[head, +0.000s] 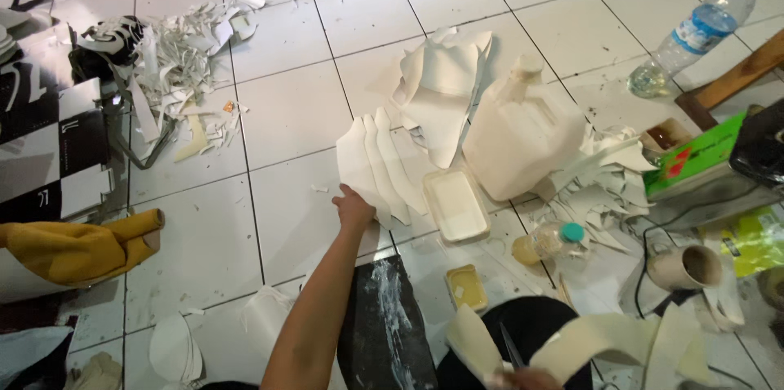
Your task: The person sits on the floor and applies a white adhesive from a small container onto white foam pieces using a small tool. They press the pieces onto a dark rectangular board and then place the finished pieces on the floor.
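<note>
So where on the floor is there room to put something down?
Bare white tiles lie between the heap of white scraps and the fanned cream cut pieces that the left hand touches. More bare tiles lie along the top. It is crowded around the big white plastic jug, shallow white tray and the right hand.
</note>
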